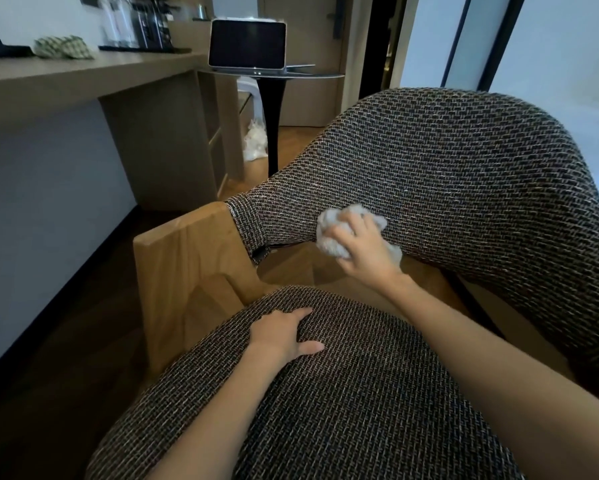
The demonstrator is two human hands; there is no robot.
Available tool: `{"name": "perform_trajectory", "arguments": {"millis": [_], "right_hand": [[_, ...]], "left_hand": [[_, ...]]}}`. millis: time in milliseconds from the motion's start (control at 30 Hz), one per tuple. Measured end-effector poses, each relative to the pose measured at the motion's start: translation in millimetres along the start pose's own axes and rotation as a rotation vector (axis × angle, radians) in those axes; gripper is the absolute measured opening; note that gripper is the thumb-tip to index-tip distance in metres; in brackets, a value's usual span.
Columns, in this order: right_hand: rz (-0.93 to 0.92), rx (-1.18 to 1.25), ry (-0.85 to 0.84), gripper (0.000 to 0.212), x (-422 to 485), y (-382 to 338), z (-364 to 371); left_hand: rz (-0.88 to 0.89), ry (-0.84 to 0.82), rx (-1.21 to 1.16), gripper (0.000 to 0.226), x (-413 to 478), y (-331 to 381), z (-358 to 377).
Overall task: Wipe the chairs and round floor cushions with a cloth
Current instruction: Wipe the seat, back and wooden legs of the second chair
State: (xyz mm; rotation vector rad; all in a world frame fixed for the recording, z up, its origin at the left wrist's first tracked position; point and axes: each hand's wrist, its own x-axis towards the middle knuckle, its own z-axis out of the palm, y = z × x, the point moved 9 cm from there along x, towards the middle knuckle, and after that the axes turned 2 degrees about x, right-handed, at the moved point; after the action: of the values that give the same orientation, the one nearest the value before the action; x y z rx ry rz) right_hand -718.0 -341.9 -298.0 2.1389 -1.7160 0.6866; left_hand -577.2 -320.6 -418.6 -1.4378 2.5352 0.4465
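A chair with dark woven upholstery fills the view: its curved backrest [447,174] arches across the upper right and its seat cushion [343,403] lies below. A light wooden arm and frame [183,265] stands at the left. My right hand [364,247] grips a crumpled pale grey cloth [332,221] and presses it against the lower inner face of the backrest. My left hand [284,332] rests flat on the far edge of the seat cushion, fingers spread, holding nothing.
A long wooden desk [83,77] runs along the left wall with a green checked pouch [64,46] and bottles. Behind the chair a small dark round table [280,76] carries a tablet [248,43]. A white bag [256,140] lies on the wooden floor beneath.
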Motion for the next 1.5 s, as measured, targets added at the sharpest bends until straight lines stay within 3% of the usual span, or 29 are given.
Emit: {"name": "perform_trajectory", "arguments": {"millis": [67, 200, 333, 433, 633, 833, 1000, 1200, 1367, 1500], "right_hand": [[-0.012, 0.053, -0.017, 0.035, -4.6, -4.1, -3.3], [-0.168, 0.156, 0.23, 0.033, 40.8, -33.3, -55.4], [-0.067, 0.183, 0.254, 0.038, 75.7, -39.8, -50.8], [-0.005, 0.296, 0.314, 0.03, 56.9, -37.1, -31.8], [-0.053, 0.269, 0.06, 0.028, 13.2, -35.3, 5.6], [-0.152, 0.326, 0.276, 0.031, 51.4, -61.0, -48.2], [-0.013, 0.398, 0.229, 0.035, 52.3, -60.8, -13.0], [-0.103, 0.308, 0.052, 0.03, 24.0, -57.0, 6.8], [-0.176, 0.429, 0.201, 0.035, 47.0, -83.0, -29.0], [-0.129, 0.469, 0.201, 0.032, 55.7, -103.3, -15.3]], "left_hand": [[0.004, 0.012, 0.008, 0.078, -1.8, 0.7, -0.8], [0.02, 0.036, 0.001, 0.077, -3.9, 1.2, -1.0], [0.016, 0.035, -0.004, 0.077, -5.2, -0.9, 1.2], [0.025, 0.035, -0.024, 0.076, -6.3, -3.7, 2.8], [0.039, 0.04, -0.036, 0.074, -6.8, -4.7, 3.3], [0.054, 0.024, -0.056, 0.076, -4.9, -5.7, 3.7], [0.053, 0.059, -0.057, 0.075, -5.9, -8.1, 5.3], [0.071, 0.082, -0.081, 0.073, -10.2, -11.2, 4.7], [0.067, 0.065, -0.097, 0.073, -9.1, -12.6, 5.7], [0.046, 0.065, -0.082, 0.073, -10.4, -12.6, 8.9]]}}
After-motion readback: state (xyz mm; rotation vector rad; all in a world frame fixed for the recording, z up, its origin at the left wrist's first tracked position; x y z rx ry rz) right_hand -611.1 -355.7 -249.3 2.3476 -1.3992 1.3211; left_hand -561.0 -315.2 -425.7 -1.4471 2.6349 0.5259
